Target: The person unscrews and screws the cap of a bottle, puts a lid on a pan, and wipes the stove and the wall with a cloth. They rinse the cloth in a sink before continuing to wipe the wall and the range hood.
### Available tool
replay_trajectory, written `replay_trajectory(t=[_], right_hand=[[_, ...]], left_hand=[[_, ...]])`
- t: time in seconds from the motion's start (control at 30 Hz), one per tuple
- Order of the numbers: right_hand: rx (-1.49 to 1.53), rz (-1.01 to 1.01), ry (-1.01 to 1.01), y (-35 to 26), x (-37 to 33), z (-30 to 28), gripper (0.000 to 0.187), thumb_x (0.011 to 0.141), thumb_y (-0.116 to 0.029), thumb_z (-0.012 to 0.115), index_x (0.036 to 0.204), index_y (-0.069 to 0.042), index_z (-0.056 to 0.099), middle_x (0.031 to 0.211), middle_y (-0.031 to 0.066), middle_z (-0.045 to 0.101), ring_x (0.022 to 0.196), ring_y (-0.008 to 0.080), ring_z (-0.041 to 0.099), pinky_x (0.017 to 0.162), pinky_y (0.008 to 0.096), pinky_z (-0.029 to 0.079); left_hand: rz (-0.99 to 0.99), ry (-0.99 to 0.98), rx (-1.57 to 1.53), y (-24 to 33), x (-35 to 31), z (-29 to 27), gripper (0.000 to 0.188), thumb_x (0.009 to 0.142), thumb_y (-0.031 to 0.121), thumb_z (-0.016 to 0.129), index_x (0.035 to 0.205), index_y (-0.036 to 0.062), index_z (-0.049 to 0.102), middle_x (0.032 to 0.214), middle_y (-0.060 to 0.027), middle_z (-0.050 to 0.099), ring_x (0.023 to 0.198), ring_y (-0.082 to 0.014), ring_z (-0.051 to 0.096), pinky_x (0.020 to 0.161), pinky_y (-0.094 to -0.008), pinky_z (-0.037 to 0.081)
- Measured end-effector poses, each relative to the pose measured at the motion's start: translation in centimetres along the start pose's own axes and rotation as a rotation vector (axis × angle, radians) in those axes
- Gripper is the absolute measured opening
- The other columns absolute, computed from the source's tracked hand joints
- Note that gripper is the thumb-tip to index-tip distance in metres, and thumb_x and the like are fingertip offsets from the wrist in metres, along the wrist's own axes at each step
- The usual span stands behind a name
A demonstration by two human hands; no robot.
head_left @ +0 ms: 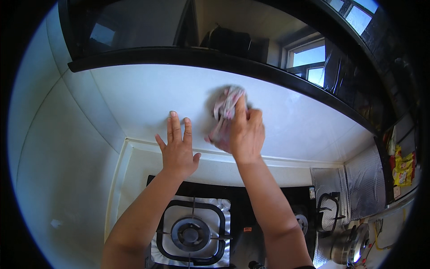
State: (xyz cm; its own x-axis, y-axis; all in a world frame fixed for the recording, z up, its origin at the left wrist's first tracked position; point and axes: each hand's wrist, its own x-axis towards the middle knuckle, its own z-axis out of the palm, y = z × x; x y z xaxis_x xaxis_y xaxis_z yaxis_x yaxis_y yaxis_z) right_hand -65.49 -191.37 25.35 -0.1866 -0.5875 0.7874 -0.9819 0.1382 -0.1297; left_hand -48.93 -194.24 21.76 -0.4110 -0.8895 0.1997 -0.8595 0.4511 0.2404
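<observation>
Against the white wall panel (291,116) behind the stove, my right hand (247,134) presses a crumpled pink and grey cloth (228,101). Its fingers are bent over the cloth, whose lower end hangs loose and looks slightly blurred. To the left, my left hand (179,150) rests on the same wall with its fingers spread and nothing in it. Both forearms reach over a black gas stove (244,210). Below my left hand sits a round burner (190,234) with a black pan support and foil around it.
A dark glossy cabinet (148,31) with a black lower edge overhangs the wall. At right are silver foil sheeting (365,179), a detached black pan support (330,210), a steel pot with a lid (351,244) and yellow packets (403,168). A tiled side wall (62,157) stands at left.
</observation>
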Motion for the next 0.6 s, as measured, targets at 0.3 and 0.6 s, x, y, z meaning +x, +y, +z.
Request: replay_trajectory(t=[0.3,0.6], right_hand=[[0.002,0.039,-0.056,1.8,-2.9,0.1,0.060,0.078,-0.002,0.056,0.135,-0.016,0.042,0.087,0.0148,0.049,0.074,0.0337,0.057,0.060,0.0418,0.049],[0.006,0.043,-0.109,1.6,-2.7,0.5,0.069,0.076,-0.002,0.059,0.140,-0.018,0.038,0.090,0.0144,0.049,0.073,0.0329,0.058,0.062,0.0411,0.051]], left_hand=[[-0.003,-0.012,-0.015,0.9,0.1,-0.5,0.103,0.070,0.027,0.078,0.148,0.0092,0.012,0.153,-0.0208,-0.009,0.142,-0.0368,0.005,0.102,-0.0686,0.016],[-0.014,-0.010,-0.022,1.1,0.0,-0.7,0.104,0.069,0.028,0.078,0.148,0.0085,0.013,0.153,-0.0207,-0.010,0.142,-0.0363,0.005,0.103,-0.0674,0.015]])
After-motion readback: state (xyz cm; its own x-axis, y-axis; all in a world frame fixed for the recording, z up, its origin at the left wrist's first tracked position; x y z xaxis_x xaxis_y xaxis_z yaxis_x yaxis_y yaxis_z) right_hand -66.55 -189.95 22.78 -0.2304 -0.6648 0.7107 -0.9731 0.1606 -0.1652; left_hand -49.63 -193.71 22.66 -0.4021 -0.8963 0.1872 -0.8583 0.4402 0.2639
